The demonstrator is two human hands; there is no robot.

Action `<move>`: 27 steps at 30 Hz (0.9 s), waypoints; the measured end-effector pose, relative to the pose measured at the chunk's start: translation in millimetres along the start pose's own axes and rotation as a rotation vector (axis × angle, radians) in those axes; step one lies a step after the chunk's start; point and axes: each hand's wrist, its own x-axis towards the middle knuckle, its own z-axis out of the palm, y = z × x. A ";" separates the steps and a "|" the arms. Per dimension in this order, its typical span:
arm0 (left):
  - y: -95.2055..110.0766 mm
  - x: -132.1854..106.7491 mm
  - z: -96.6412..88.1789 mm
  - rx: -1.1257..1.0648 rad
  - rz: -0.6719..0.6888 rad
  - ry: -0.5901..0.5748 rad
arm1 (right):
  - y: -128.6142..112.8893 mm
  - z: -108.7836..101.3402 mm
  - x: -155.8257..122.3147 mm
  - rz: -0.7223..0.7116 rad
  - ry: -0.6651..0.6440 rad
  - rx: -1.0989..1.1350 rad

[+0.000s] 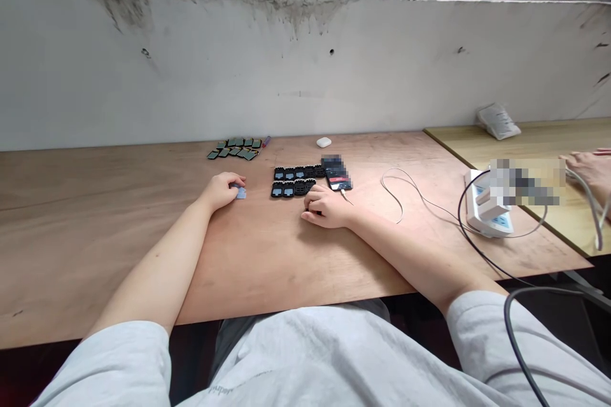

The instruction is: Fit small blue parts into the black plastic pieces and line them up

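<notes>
My left hand (223, 191) rests on the wooden table, its fingers curled down onto a small bunch of light-blue pads (241, 193). Its fingertips touch the pads and partly cover them. To the right, my right hand (327, 206) is closed with bent fingers, and a bit of a small black part (313, 210) shows beneath them. Just beyond it lie two rows of black plastic frames (289, 189). Several frames on the left carry a light-blue pad, while those on the right show bare black.
Small green circuit boards (233, 152) lie in two rows at the back left. A phone (337, 173) on a white cable sits beside the frames, a white case (323, 142) behind it. Rightward are a power strip (487, 210), cables, a white packet (498, 121) and another person's hand (589, 168).
</notes>
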 end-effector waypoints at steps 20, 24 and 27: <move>4.7 0.3 0.8 -0.052 -0.028 -0.031 | 5.3 5.8 -2.6 -0.035 -0.064 -0.025; 5.4 0.2 0.3 -0.187 -0.135 -0.036 | 5.0 5.0 -1.4 -0.027 -0.059 -0.028; 5.0 -1.0 -1.6 -0.376 -0.237 -0.019 | 4.6 4.3 -1.3 -0.019 -0.065 -0.042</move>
